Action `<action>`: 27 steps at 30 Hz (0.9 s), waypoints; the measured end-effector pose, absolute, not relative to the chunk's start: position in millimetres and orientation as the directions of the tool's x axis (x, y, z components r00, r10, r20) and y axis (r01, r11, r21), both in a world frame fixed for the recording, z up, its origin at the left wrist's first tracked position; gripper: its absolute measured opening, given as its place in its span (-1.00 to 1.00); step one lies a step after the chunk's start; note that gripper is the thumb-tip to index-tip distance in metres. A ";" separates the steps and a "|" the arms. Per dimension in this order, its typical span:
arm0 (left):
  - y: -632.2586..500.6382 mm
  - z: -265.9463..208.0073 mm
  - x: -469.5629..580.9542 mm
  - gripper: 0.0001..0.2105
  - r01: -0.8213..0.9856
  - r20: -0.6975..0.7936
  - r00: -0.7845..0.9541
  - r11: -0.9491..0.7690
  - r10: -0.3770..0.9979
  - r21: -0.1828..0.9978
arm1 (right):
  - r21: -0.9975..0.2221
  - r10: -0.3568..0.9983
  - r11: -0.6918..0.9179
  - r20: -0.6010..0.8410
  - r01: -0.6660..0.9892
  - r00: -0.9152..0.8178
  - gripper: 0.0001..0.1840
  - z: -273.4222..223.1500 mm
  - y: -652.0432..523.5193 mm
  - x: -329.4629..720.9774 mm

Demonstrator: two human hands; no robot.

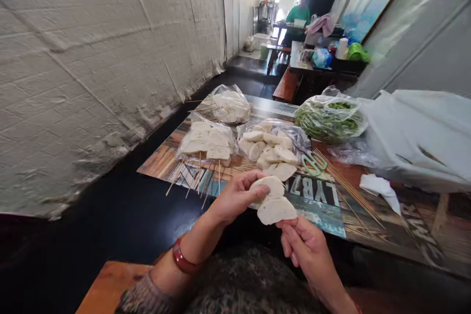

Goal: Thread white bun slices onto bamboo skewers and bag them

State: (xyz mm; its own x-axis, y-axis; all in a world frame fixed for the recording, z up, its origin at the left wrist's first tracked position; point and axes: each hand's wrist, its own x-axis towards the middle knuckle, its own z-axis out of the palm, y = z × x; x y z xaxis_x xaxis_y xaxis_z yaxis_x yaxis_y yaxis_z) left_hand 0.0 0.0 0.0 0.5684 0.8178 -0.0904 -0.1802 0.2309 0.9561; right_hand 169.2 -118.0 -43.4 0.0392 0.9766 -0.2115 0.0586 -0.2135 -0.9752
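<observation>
Standing by this bench [320, 213], I see a person who has two pale slices in front of the body, just above the near edge. The left hand [245, 194] has its thumb laid over the upper white slice [273, 186], and its fingers pinch this slice from the side. The lower white slice [276, 211] overlaps with it. The right hand [303, 235] is at the bottom edge of the lower one; its fingers are pressed together there, but I cannot tell what exactly they pinch. A red bracelet [182, 257] is around the left wrist.

Just beyond the hands, an open plastic bag [302, 140] contains a heap of similar slices [270, 143]. To its left and behind lie two more bagged portions, with thin sticks [199, 180] near them. On the right side are green-handled scissors [313, 163], a bundle of bamboo skewers [346, 181], a crumpled white tissue [380, 189] and a clear bag of green leaves [329, 117]. Far behind, another person in green [298, 12] is visible.
</observation>
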 end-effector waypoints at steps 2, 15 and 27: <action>-2.7 5.8 0.6 -0.68 -0.157 -0.084 0.585 0.214 0.807 0.964 | -0.982 0.985 -0.173 -0.171 0.078 0.037 -0.60 -47.5 -119.4 171.1; -32.7 34.1 10.4 -0.67 -0.166 -0.006 0.573 0.123 0.820 0.978 | -1.000 0.992 0.011 0.014 0.027 0.123 -0.66 -81.3 -128.4 183.7; -35.7 34.2 13.8 -0.75 -0.074 0.069 0.509 -0.036 0.858 0.997 | -0.993 0.983 0.019 -0.002 -0.116 0.185 -0.63 -87.9 -131.9 172.9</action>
